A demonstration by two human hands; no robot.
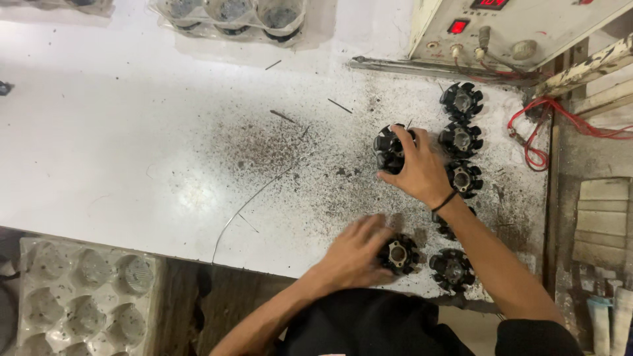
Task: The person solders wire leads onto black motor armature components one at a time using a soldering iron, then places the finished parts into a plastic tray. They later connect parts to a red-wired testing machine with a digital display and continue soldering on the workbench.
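Several black finned round metal parts stand on a white worktable dirtied with dark filings. My right hand grips one finned part from above, left of a column of similar parts. My left hand rests near the table's front edge, its fingers on another finned part. One more finned part sits just right of it. A black band circles my right wrist.
A beige control box with red lit displays stands at the back right, red wires trailing beside it. Clear plastic cup trays sit at the back and the lower left. Thin wire pieces lie on the table.
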